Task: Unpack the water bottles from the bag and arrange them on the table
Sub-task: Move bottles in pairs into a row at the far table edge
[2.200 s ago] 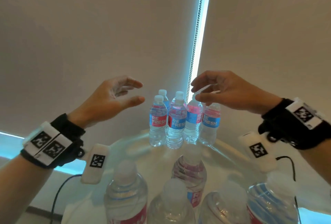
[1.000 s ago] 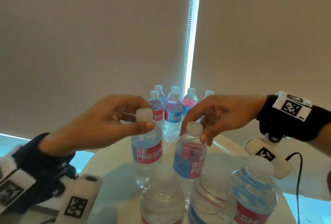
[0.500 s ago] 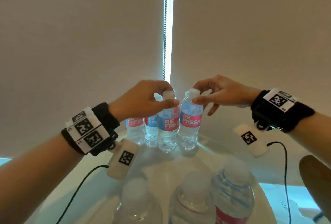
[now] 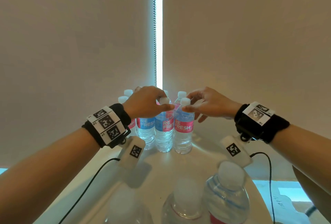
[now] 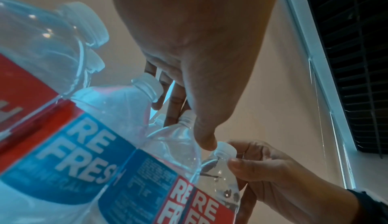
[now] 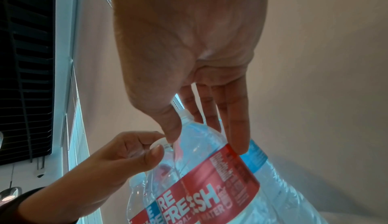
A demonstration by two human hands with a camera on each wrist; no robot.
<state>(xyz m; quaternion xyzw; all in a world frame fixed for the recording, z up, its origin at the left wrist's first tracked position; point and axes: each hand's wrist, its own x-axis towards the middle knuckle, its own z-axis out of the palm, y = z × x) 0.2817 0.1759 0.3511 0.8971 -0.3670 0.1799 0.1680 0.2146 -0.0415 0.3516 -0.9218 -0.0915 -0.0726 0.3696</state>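
Observation:
Two clear water bottles with red and blue labels stand side by side on the white table (image 4: 202,154), at the front of a group of like bottles (image 4: 146,130) at its far end. My left hand (image 4: 165,104) pinches the white cap of the left bottle (image 4: 164,134) from above. My right hand (image 4: 187,105) pinches the cap of the right bottle (image 4: 183,134), its other fingers spread. In the left wrist view my right hand (image 5: 262,169) holds that cap (image 5: 225,149). In the right wrist view my left hand (image 6: 126,153) holds its cap (image 6: 157,144). No bag is in view.
Three more bottles stand blurred at the near edge of the table, one at the right (image 4: 227,197), one in the middle (image 4: 184,205), one at the left (image 4: 129,209). Beige roller blinds (image 4: 71,44) with a bead chain (image 4: 155,35) hang right behind the far group.
Both hands took a bottle by the cap from the near cluster and carried it to the far group. Since half a second ago the two bottles stand there, hands still on the caps.

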